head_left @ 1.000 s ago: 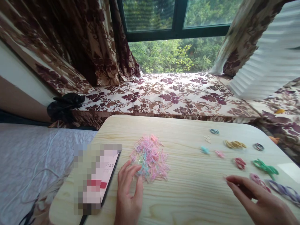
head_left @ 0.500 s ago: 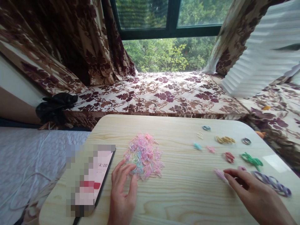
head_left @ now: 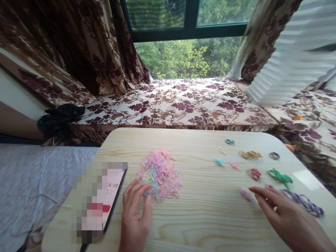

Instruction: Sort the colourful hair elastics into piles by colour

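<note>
A loose pile of small pastel elastic bands (head_left: pixel 164 173), mostly pink with some blue and yellow, lies left of the table's middle. My left hand (head_left: pixel 136 206) rests at its lower left edge, open, fingers curved and thumb apart; its fingertips touch the pile. On the right, my right hand (head_left: pixel 280 208) hovers low with thumb and index tips slightly parted and nothing visible between them. Just left of those tips lies a small lilac bundle of bands (head_left: pixel 245 194). A pink band group (head_left: pixel 269 186) is partly behind the right hand, and purple-and-white hair ties (head_left: pixel 304 203) lie beyond it.
The wooden table (head_left: pixel 204 224) also bears green ties (head_left: pixel 280 176), red ties (head_left: pixel 255 174), mustard ties (head_left: pixel 251 154), dark ties (head_left: pixel 274 155), grey-blue ties (head_left: pixel 230 141), turquoise bands (head_left: pixel 219 162), pink bands (head_left: pixel 235 165) and cream bands (head_left: pixel 222 150). A phone (head_left: pixel 112 196) stands at left.
My right thumb and index finger have parted slightly, and the lilac bundle lies apart from them. My left hand stays at the pile. The whole view has shifted slightly.
</note>
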Available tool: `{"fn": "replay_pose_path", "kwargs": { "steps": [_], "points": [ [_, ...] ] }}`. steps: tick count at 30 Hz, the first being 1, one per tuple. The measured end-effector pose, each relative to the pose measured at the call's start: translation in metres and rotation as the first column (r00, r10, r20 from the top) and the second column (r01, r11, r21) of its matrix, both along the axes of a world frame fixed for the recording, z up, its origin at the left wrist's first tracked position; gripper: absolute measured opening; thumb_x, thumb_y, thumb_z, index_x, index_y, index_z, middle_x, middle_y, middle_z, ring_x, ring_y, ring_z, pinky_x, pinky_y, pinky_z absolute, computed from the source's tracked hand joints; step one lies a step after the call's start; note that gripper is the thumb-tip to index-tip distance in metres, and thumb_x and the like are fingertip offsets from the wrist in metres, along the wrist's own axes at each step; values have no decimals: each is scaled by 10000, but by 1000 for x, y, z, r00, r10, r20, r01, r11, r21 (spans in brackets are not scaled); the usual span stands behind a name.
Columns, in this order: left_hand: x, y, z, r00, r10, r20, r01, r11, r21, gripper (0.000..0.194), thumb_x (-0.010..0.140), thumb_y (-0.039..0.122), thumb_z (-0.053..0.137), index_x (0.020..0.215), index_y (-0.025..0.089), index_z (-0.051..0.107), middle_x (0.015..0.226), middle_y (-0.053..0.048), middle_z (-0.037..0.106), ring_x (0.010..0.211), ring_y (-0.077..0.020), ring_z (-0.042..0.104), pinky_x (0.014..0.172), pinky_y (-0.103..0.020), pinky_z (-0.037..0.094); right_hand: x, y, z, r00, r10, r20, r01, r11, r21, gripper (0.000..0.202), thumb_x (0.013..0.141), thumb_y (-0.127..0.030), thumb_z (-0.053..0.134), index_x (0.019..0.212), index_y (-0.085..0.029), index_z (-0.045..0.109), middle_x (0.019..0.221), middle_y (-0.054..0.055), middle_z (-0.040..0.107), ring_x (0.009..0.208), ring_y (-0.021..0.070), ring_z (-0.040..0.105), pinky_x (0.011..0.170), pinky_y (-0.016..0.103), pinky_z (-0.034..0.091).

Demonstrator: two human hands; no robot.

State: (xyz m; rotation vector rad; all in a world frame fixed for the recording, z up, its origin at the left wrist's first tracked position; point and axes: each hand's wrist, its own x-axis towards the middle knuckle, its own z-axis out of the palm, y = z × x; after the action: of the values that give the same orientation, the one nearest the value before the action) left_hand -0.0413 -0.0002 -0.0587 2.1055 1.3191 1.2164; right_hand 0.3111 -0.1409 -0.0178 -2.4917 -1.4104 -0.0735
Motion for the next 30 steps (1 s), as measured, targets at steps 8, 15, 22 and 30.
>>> {"fn": "replay_pose_path", "kwargs": {
  "steps": [8, 15, 22, 30],
  "points": [
    [2, -1, 2, 1000, 15, 18, -14, 998, -60, 242, 927, 167, 510, 1122, 265, 613, 1182, -46, 652, 1286, -226, 490, 1011, -412, 485, -9, 11, -5, 970, 239, -50, -237, 970, 43, 371, 873, -566, 495, 1021, -322, 733, 1046, 21, 761, 840, 220, 743, 596, 273, 584],
    [3, -2, 4, 999, 21, 37, -17, 996, -88, 253, 917, 142, 501, 1121, 230, 624, 1155, -81, 664, 1297, -269, 495, 1024, -485, 488, -104, 77, -3, 808, 435, -398, -433, 896, 100, 327, 930, -456, 467, 1039, -276, 718, 929, 35, 730, 694, 148, 697, 610, 235, 545],
    [6, 0, 4, 997, 35, 68, -34, 999, -25, 277, 898, 103, 500, 1108, 237, 622, 1109, -69, 681, 1261, -255, 530, 989, -456, 518, -114, 134, 6, 820, 413, -395, -440, 898, 26, 344, 885, -393, 417, 918, -244, 726, 864, 61, 722, 656, 185, 673, 596, 302, 503],
    [3, 4, 2, 999, 19, 37, -21, 999, 42, 307, 873, 78, 504, 1103, 249, 614, 1069, -55, 694, 1228, -252, 558, 961, -451, 536, -112, 174, 9, 854, 387, -347, -433, 899, -64, 301, 861, -329, 439, 914, -243, 723, 892, 46, 716, 745, 195, 682, 653, 297, 468]
  ]
}}
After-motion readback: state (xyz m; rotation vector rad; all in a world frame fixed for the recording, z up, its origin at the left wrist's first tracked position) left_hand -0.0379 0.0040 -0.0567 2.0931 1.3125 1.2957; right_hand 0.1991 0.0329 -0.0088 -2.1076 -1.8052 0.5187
